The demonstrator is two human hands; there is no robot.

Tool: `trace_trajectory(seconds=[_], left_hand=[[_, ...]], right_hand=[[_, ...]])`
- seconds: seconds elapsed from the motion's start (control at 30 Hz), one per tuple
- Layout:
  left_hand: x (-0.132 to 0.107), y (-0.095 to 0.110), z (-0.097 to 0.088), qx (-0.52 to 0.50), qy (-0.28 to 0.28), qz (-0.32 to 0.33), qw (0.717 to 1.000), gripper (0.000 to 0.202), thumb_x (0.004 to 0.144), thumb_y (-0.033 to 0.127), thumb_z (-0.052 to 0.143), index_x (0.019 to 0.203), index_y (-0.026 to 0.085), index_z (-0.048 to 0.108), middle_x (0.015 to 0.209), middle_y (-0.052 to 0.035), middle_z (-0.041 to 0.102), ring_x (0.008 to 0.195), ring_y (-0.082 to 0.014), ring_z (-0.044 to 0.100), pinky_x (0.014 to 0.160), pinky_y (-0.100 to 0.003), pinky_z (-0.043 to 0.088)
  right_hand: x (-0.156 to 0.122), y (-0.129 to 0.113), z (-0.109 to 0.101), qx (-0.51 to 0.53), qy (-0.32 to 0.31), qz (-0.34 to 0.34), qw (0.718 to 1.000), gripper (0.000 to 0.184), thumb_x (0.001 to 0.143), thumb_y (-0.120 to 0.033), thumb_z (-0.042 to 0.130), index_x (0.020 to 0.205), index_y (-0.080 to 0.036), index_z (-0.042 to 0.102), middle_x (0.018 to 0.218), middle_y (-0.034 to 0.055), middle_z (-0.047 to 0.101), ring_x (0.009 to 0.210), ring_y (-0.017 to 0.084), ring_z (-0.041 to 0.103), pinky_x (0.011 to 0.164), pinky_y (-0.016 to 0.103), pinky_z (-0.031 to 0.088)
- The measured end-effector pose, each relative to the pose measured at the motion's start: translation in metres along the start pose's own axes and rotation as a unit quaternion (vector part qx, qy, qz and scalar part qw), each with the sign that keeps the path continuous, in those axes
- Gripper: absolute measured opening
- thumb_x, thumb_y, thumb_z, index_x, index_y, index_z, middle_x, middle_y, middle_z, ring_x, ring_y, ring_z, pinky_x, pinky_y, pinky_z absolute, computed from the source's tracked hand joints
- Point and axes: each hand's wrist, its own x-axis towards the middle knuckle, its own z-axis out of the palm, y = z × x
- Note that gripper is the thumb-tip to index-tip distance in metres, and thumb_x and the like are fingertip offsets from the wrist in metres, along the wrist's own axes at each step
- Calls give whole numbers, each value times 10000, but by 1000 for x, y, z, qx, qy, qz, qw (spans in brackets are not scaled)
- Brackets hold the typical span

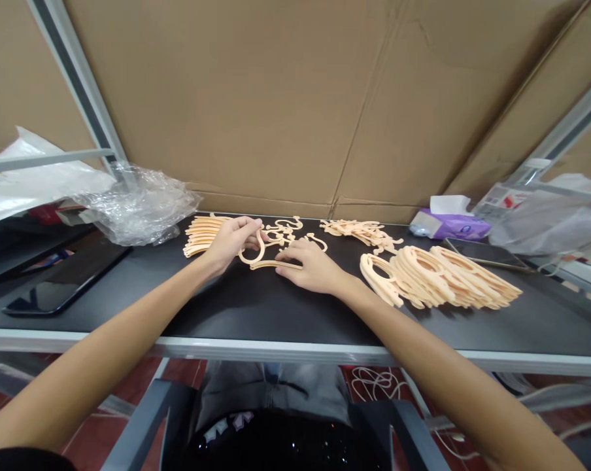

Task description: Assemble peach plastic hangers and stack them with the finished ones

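Observation:
My left hand [231, 243] pinches a thin, curved cream-coloured piece [261, 252] that bends into an open loop. Just right of it, my right hand [312, 267] has its fingers closed around a slim, slightly bowed cream piece [266, 264], low over the black tabletop [270, 311]. The two pieces sit close together, and I cannot tell whether they are joined. Behind my hands lie several small curly cream pieces [288, 226]. A row of stacked cream pieces [197, 234] stands at my left hand, partly hidden by it.
Oval-holed cream pieces [437, 278] lie overlapped on the right, with a heap of thinner ones [359, 230] behind. A purple tissue pack [452, 226] and a dark flat device [486, 252] are at the far right. Crumpled clear plastic [138, 206] and a glossy black slab [67, 278] occupy the left.

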Motion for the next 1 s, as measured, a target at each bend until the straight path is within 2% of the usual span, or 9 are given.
trace_trajectory(seconds=[0.17,0.3,0.43,0.5,0.67,0.87,1.0], left_hand=[[-3,0,0,-15,-65,-32,997,440,755,542,770,871,180,550,679,-10,676,539,-163,663,533,-261,507],[-5,-2,-1,72,-108,-15,991,379,765,506,770,889,164,662,558,19,617,440,-124,584,442,-217,392],[-8,0,0,136,-163,-19,977,353,707,425,816,887,136,722,465,34,550,362,-90,474,387,-213,288],[-9,1,1,134,-165,-23,977,368,656,372,850,900,137,705,510,35,576,359,-78,466,381,-209,304],[-10,5,1,117,-155,-11,981,464,568,249,878,954,155,639,679,33,621,464,-82,540,417,-207,440],[-15,6,4,114,-179,-15,977,518,549,162,853,974,183,557,775,55,583,492,-73,573,410,-192,467],[-13,1,4,112,-168,-11,979,564,553,183,874,1014,188,549,778,57,587,494,-74,580,430,-194,469]], right_hand=[[0,2,2,-11,-3,-18,1000,138,896,-223,642,931,-186,770,895,80,706,886,205,594,861,355,436],[1,-1,-4,-9,31,4,999,93,836,-153,657,858,-188,740,866,63,711,856,202,605,863,363,437],[2,-10,-7,50,68,-3,996,70,832,-189,661,865,-199,722,811,25,707,789,174,601,808,327,444],[2,-14,-6,83,66,-11,994,78,849,-205,641,849,-197,719,789,20,699,772,165,598,777,309,446],[2,-18,-4,139,47,10,989,56,789,-166,643,773,-182,695,761,13,669,737,157,595,724,287,448],[2,-19,-5,238,57,60,968,154,844,-228,603,905,-184,737,858,17,720,747,137,605,726,272,456],[3,-17,-5,233,49,76,968,153,841,-271,628,771,-184,733,743,0,704,673,122,570,677,264,439]])
